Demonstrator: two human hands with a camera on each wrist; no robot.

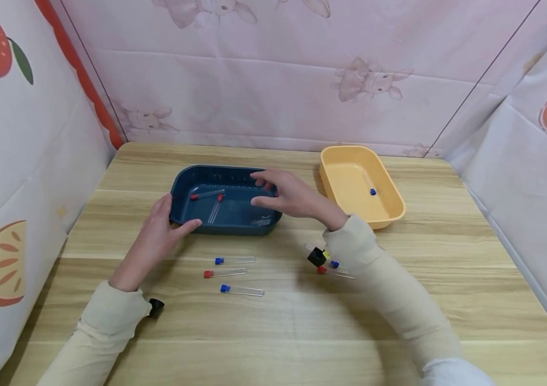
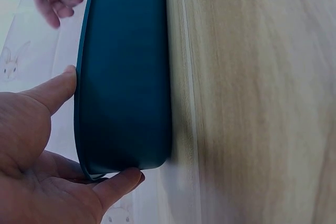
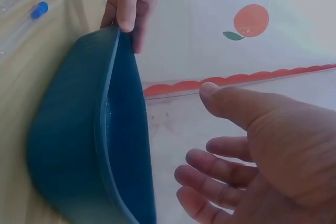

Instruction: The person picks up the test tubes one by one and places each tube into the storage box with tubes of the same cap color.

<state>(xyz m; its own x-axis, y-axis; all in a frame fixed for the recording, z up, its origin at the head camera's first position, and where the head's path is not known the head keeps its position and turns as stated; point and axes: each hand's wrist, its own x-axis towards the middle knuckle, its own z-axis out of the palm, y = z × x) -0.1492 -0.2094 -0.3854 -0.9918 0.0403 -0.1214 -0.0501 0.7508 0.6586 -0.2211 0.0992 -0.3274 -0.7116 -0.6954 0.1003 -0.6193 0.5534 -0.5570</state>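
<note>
My left hand (image 1: 160, 228) grips the left end of a dark blue plastic basin (image 1: 225, 230), thumb at the front rim and fingers round the corner. Two clear test tubes with red caps lie inside, one tube (image 1: 208, 194) near the back left and another tube (image 1: 216, 206) slanting beside it. Over the basin's right end hovers my right hand (image 1: 288, 194), fingers loosely bent and apart, holding nothing. The right wrist view shows this hand (image 3: 262, 156) with its fingers beside the rim. In front of the basin lie a blue-capped tube (image 1: 237, 260), a red-capped tube (image 1: 227, 272) and another blue-capped tube (image 1: 244, 290).
A yellow basin (image 1: 389, 219) stands at the back right, holding a blue-capped tube (image 1: 372, 191). Below my right sleeve lie more tubes, among them a red-capped one (image 1: 322, 270); the sleeve and black wrist camera (image 1: 317, 257) partly cover them. Patterned cloth walls border the wooden table (image 1: 273, 343).
</note>
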